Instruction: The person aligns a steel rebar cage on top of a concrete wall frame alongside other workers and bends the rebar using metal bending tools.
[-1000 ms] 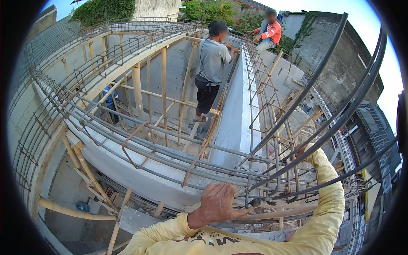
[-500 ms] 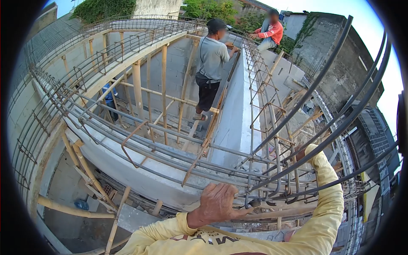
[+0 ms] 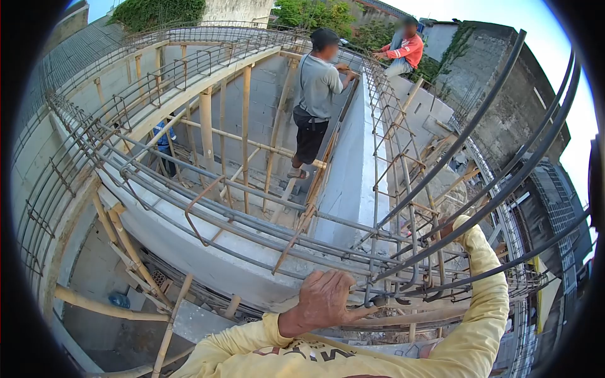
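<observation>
My left hand (image 3: 321,301) is at the near edge of the concrete wall. Its fingers curl forward with their tips hidden, while the thumb reaches right to the hooked end of a bar; what they grip cannot be made out. Farther right, my right hand (image 3: 446,228) is closed around a thick steel bar (image 3: 463,228), which partly hides it. This bar and several other long bars curve up to the right from the rebar cage (image 3: 403,173) at the wall corner. A rusty bent stirrup (image 3: 190,217) hangs on the long horizontal bars left of my hands.
A person in a grey shirt (image 3: 318,88) stands inside the walls on a support. Another in a red top (image 3: 409,50) sits at the far corner; someone in blue (image 3: 164,142) is below. Bamboo props (image 3: 207,129) stand in the room. The concrete wall (image 3: 353,157) runs away ahead.
The view has shifted slightly, moving the scene a little down and right. Both my hands keep their places on the bars and wall edge.
</observation>
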`<state>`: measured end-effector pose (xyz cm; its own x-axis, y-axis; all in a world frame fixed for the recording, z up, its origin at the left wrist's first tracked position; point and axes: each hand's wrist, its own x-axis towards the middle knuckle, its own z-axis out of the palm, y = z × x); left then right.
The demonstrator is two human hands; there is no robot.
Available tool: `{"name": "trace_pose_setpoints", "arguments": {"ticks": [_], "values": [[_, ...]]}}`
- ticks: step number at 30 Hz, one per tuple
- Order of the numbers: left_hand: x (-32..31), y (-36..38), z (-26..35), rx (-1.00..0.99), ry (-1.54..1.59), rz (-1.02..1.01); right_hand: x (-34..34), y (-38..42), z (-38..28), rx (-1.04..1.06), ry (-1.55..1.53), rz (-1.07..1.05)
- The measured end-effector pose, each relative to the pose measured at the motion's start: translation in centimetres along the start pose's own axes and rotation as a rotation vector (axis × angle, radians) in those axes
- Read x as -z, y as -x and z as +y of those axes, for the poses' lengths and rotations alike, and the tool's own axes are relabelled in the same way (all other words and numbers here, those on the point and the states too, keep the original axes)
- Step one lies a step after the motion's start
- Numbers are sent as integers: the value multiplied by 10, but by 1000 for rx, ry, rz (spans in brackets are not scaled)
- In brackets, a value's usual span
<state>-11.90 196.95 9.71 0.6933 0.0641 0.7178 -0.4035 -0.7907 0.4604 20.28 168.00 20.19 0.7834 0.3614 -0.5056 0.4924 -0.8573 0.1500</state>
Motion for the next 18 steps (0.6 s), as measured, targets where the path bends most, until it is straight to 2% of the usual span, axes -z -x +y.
{"name": "trace_pose_setpoints", "arguments": {"ticks": [12,18], "values": [[-2,0,0,-12,15,38,3,3,3,-36,33,73],[-1,-1,1,-3,0,16,6,4,4,-94,89,201]]}}
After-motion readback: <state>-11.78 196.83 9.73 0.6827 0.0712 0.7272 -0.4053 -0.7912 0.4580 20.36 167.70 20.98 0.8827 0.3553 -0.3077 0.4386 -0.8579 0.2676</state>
